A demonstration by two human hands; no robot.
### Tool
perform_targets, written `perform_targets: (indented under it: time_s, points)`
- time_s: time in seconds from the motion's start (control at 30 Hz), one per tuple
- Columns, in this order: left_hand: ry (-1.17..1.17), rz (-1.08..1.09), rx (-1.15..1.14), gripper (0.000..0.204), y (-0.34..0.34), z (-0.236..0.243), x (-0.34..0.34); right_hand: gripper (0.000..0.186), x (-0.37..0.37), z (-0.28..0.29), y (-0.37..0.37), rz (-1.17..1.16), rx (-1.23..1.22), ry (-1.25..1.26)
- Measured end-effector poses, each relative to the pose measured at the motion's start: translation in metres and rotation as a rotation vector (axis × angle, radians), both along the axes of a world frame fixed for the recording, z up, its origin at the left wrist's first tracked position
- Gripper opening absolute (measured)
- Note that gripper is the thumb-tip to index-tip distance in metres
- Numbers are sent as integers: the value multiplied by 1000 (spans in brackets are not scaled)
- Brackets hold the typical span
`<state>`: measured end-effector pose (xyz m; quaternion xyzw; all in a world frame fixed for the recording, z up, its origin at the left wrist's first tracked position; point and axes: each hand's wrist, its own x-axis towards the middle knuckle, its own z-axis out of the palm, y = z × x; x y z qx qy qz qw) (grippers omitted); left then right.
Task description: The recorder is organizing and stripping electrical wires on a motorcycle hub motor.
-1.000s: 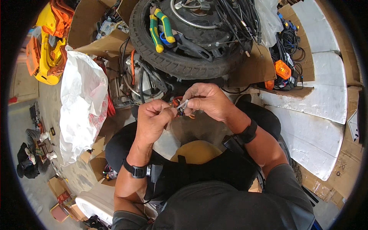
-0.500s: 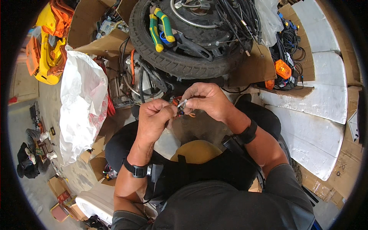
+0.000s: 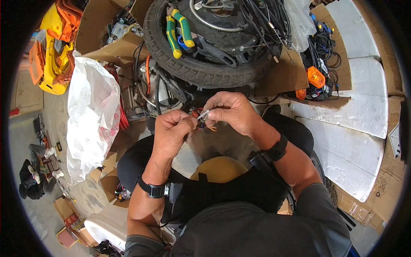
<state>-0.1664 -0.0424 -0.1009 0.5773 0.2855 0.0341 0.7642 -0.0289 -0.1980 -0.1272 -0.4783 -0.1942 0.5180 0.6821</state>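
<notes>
Tire (image 3: 192, 75) beyond; left hand (image 3: 169, 130) and right hand (image 3: 233, 112) pinch 1 pale strip (image 3: 203, 115) (fingertips (image 3: 188, 123) closed).

In front of me a treaded black tyre (image 3: 205, 78) lies flat, with green-and-yellow-handled pliers (image 3: 186, 32), a ribbed metal conduit (image 3: 209, 26) and a bundle of black cables (image 3: 266, 26) across it. To my left, a crumpled white plastic bag (image 3: 90, 115) sits near yellow and orange plastic panels (image 3: 55, 64). To my right, an amber indicator lamp (image 3: 316, 77) lies in a cardboard box (image 3: 343, 70), beside white slabs (image 3: 342, 150).
</notes>
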Motion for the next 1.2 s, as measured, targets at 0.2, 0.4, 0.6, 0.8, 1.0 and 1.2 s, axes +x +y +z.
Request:
perform_targets:
  time_s: [0.2,0.4,0.6,0.8,1.0,1.2]
  points:
    - [-21,20,-20,11,-1,1,-1,12,0,0,-1,-8,-12,26]
    - [-54,15,-24,11,2,-1,-2,12,0,-2,0,-8,19,22]
    - [-52,27,-27,11,0,1,-1,12,1,-3,0,6,13,27]
    - [-30,18,-19,11,0,1,0,12,0,0,0,0,-3,30]
    - [-16,6,-5,12,-1,2,0,12,-1,0,0,-5,-6,12]
    - [-14,7,12,13,-1,2,1,12,-1,0,0,3,-10,-3]
